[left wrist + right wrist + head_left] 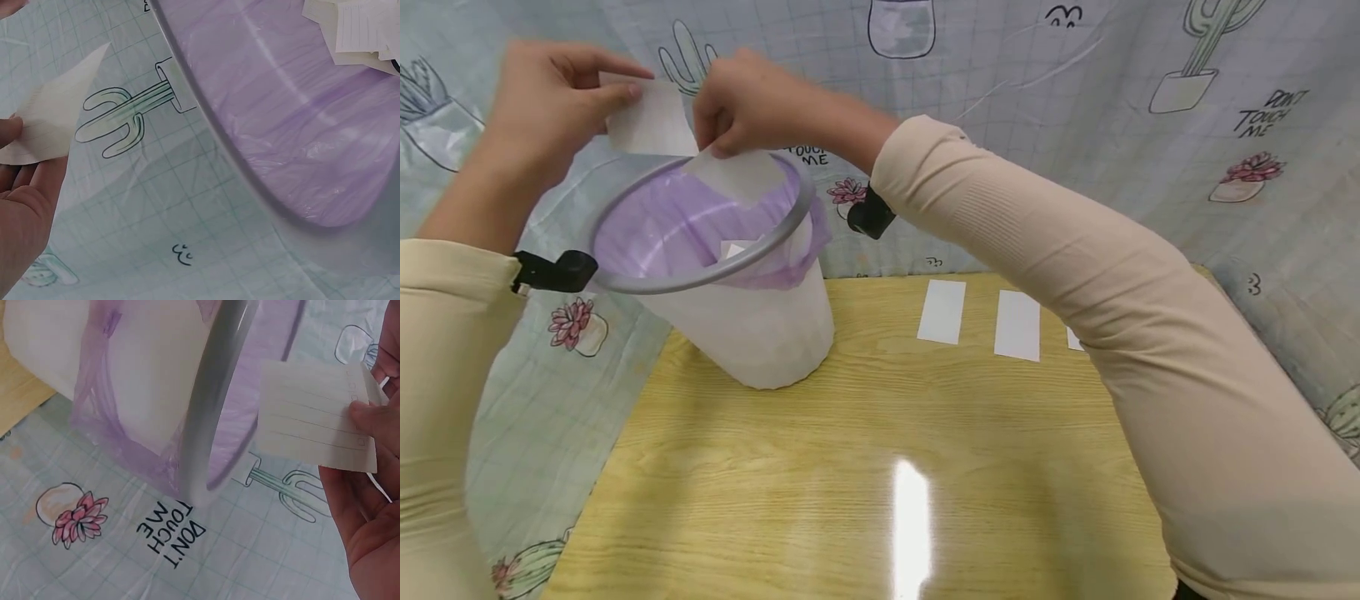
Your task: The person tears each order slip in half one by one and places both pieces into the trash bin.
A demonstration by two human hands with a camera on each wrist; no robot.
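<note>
A patterned cloth point(1075, 83) is hanging behind the table and dropping past its left edge. The wooden table point(775, 467) is catching a bright streak of light towards its near edge. By the far left corner a white bin point(760, 333) is standing; I can't tell whether it is leaning. A forearm knocking its grey rim could, I'd judge, be enough to topple it over that corner. The right sleeve point(1037, 242) is stretching across the table's right side; sagging lower, it could be dragging papers about.

A purple bag point(647, 225) is lining the bin and folding over the rim; a careless tug there could be pulling it loose.

The left hand point(542, 108) is pinching a faintly lined slip point(651, 121) between thumb and fingers, beside the rim rather than over the opening. Letting go there would probably be sending it down outside the bin. The right hand point(752, 100) is pinching a second slip point(741, 175) over the opening, so loosened fingers would likely be dropping it in.

Three white papers point(1018, 325) are lying near the far edge, the third partly hiding behind the sleeve. Paper scraps point(362, 31) are resting inside the bag.
</note>
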